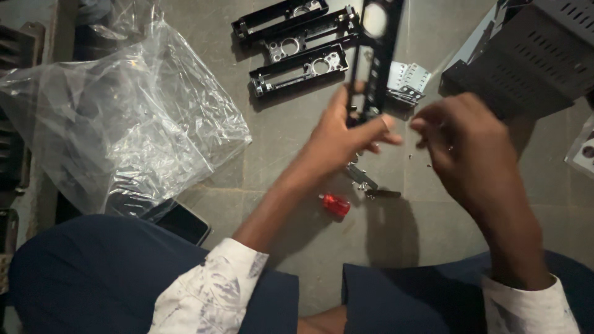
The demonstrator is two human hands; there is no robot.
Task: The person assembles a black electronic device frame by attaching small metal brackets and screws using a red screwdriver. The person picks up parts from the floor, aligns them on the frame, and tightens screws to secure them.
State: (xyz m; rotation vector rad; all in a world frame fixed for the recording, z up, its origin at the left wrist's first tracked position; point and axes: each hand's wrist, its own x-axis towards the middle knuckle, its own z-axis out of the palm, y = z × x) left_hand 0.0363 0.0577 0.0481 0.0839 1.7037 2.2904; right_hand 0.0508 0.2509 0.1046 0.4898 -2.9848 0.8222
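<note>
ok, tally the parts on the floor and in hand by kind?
Black slotted brackets: 4, three on the floor and one in the left hand
Red-handled screwdriver: 1
Clear plastic bag: 1
Black vented metal case: 1
Dark phone: 1
Total: 8
The right hand pinches something too small to tell.

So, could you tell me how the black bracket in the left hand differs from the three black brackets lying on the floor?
The held bracket is raised and stands almost upright in the left hand; the floor brackets lie flat, untouched. The held one is alone; the floor ones sit side by side, slanted. All are long, black and have round holes.
</note>
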